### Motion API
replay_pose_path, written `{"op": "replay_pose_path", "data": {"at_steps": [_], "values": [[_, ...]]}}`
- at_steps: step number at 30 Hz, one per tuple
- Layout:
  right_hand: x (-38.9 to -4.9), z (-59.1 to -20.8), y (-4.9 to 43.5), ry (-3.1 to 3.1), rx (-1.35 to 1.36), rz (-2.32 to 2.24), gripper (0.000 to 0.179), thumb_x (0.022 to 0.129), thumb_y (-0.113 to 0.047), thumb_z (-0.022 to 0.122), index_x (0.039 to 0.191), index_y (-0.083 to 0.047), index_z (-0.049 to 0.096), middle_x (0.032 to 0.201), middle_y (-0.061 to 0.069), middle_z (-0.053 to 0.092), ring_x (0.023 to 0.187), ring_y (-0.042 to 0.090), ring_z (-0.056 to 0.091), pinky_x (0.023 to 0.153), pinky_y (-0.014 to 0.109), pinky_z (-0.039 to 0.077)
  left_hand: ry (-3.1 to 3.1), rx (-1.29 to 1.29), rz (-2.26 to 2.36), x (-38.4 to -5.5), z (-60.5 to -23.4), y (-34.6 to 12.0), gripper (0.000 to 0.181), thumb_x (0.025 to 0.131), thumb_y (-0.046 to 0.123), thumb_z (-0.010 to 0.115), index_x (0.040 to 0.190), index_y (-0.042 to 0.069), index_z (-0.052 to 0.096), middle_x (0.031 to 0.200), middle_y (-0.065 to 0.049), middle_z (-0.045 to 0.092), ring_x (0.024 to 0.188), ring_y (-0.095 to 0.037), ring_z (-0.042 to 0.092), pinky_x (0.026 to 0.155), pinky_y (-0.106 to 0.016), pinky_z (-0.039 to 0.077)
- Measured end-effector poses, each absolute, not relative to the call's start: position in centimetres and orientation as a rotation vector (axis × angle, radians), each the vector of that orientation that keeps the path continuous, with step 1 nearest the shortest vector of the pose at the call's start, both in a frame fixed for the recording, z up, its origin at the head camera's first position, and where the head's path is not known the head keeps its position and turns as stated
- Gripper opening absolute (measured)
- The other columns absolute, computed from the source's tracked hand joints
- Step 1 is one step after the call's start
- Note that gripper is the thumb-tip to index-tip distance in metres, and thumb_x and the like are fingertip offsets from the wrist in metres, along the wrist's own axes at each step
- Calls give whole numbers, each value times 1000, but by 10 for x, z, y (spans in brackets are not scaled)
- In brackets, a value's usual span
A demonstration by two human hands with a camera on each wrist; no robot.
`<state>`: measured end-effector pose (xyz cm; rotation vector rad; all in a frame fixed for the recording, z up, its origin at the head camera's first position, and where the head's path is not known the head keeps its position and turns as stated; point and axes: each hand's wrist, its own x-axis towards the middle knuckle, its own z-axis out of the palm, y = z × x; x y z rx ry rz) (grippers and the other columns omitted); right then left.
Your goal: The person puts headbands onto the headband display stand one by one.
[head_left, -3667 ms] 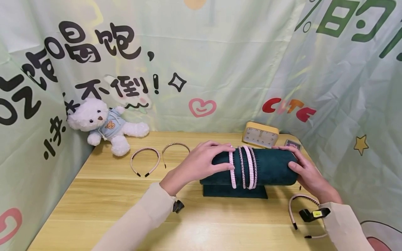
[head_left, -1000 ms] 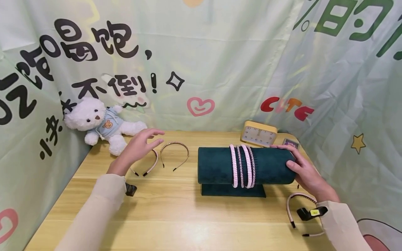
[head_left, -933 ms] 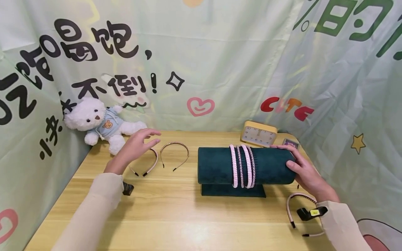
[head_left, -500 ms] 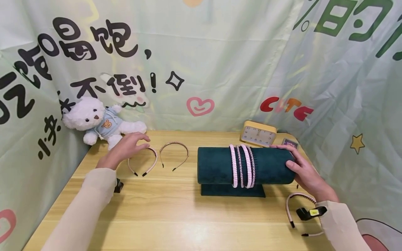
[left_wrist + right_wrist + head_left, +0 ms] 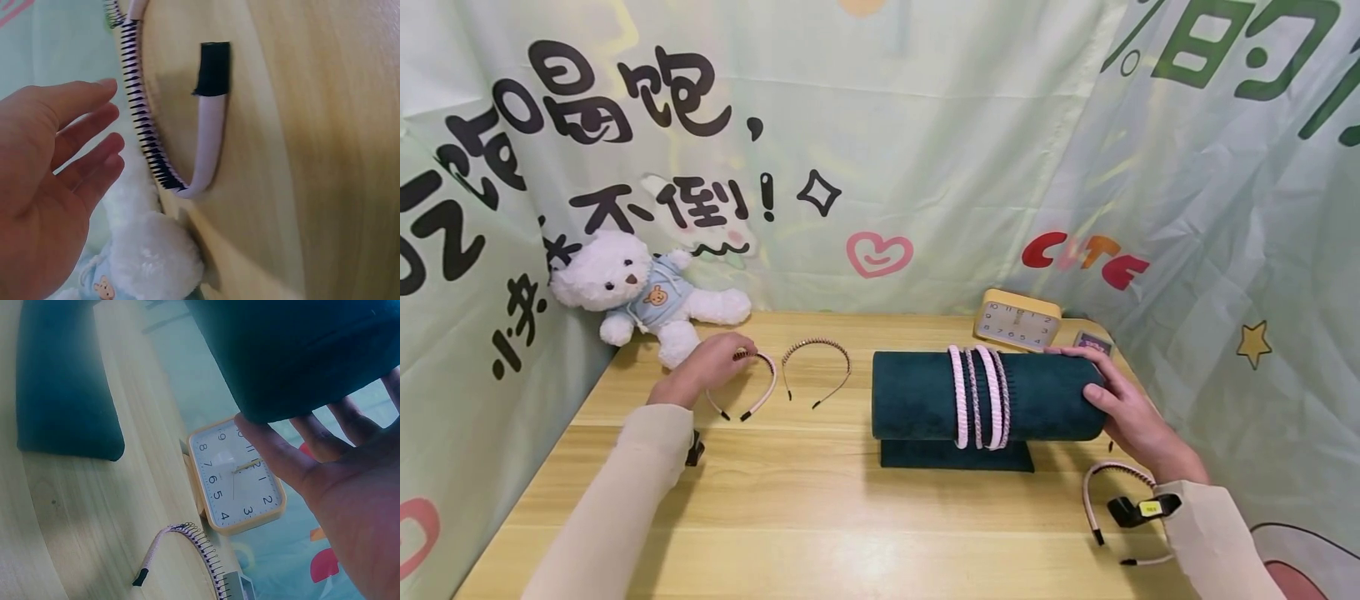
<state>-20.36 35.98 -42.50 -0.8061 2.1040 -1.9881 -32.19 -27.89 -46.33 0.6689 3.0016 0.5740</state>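
My left hand [image 5: 711, 364] is at the pale pink headband [image 5: 767, 387] on the table's left. In the left wrist view its fingers are slightly bent and spread, close to the toothed band [image 5: 215, 134] with a gap between. My right hand [image 5: 1138, 417] grips the right end of a dark green velvet headband stand [image 5: 1052, 400], thumb in front and fingers around the back. The right wrist view shows those fingers against the roll's end [image 5: 294, 356]. Several pink and braided headbands [image 5: 994, 400] sit close together around the roll's middle.
A thin brown beaded headband [image 5: 816, 343] lies beside the pale pink one. Another headband [image 5: 1090, 500] is under my right wrist. Near the yellow clock [image 5: 237, 472] lies a toothed headband [image 5: 203, 540]. A white teddy bear [image 5: 658, 300] sits at the back left.
My left hand has left the stand and moved left to the headband on the table. The leftmost pink band on the roll now sits nearer the others. The right hand stays put.
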Motion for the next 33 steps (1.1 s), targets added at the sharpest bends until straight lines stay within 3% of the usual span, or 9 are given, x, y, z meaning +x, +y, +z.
{"op": "replay_pose_path", "data": {"at_steps": [3, 9, 17, 26, 33], "values": [[-203, -424, 360, 2111, -803, -1985, 50, 118, -15, 36, 168, -11, 32, 167, -9, 46, 139, 8, 54, 105, 24, 57, 3010, 662, 540, -323, -466, -277, 16, 103, 4, 71, 114, -4, 78, 118, -24, 78, 118, -48, 70, 107, -61, 54], [-203, -424, 360, 2114, -807, -1987, 50, 118, -15, 36, 168, -12, 33, 170, -4, 44, 140, 8, 54, 105, 24, 57, 2996, 646, 515, -322, -468, -276, 19, 104, 2, 68, 118, -5, 78, 130, -29, 73, 127, -51, 65, 111, -63, 52], [-203, -424, 359, 2117, -784, -1985, 51, 118, -15, 36, 168, -9, 30, 167, -8, 46, 137, 8, 55, 105, 25, 57, 2999, 710, 429, -324, -478, -278, 17, 103, 1, 68, 115, -4, 79, 115, -23, 78, 114, -46, 72, 101, -59, 58], [-202, -424, 359, 2125, -813, -1984, 49, 118, -14, 36, 167, -10, 34, 167, -9, 47, 140, 8, 54, 105, 24, 57, 2988, 783, 404, -316, -481, -282, 15, 101, 2, 73, 113, -1, 81, 119, -22, 78, 115, -45, 72, 102, -58, 58], [-204, -425, 360, 2124, -789, -1976, 52, 118, -15, 37, 168, -5, 28, 167, -9, 47, 137, 8, 55, 104, 25, 58, 2999, 921, 355, -300, -483, -286, 14, 102, 3, 73, 112, -1, 82, 118, -22, 77, 113, -44, 73, 100, -56, 60]]}}
